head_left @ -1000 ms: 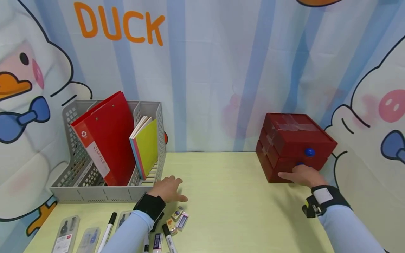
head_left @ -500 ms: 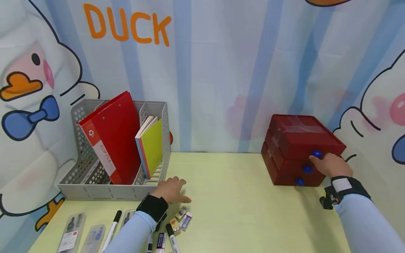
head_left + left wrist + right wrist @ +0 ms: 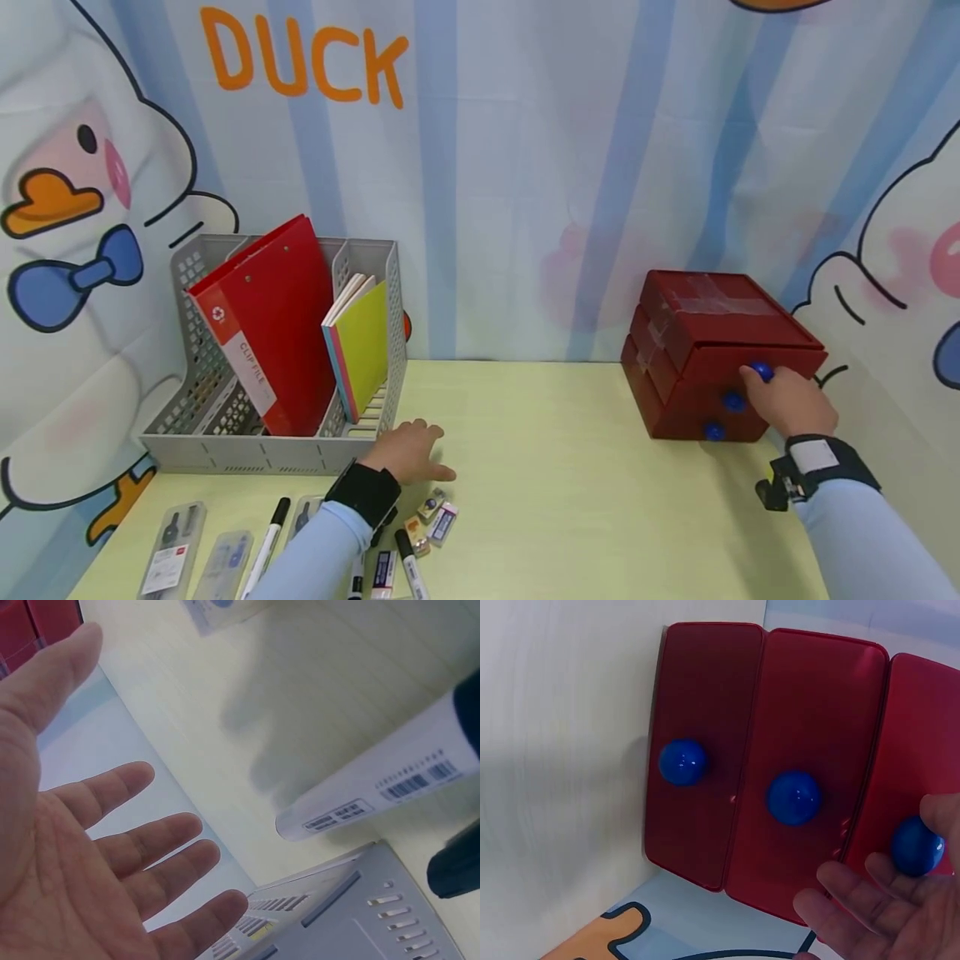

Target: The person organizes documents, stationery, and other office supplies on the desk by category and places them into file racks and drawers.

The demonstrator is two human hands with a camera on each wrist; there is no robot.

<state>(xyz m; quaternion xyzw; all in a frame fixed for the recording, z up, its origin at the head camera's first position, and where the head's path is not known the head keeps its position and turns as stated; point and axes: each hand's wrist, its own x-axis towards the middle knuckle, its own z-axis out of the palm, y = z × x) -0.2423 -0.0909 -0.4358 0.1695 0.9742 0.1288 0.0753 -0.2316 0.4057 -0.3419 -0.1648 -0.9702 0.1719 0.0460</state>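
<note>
In the head view, my right hand [image 3: 792,402] is at the top blue knob [image 3: 761,372] of a dark red drawer box [image 3: 731,310], its thumb and a finger pinching the knob. The right wrist view shows the thumb on one side of that knob [image 3: 916,846] and a finger on the other. Two more blue knobs, the middle one [image 3: 793,797] and the bottom one [image 3: 682,762], stand on the drawers below. My left hand [image 3: 408,452] hovers with spread fingers by the front right corner of a grey file rack [image 3: 247,457], holding nothing; its palm [image 3: 60,877] shows in the left wrist view.
The rack holds a red clip file [image 3: 277,342] and coloured notebooks [image 3: 362,350]. Along the front lie clear cases [image 3: 171,550], a black-capped marker [image 3: 266,546], another marker [image 3: 411,567] and small erasers [image 3: 442,525]. A duck-print curtain [image 3: 510,183] hangs behind the pale table.
My right hand has risen from the lower part of the drawer box to the top knob. The top drawer's front now juts out slightly. My left hand stays over the same spot.
</note>
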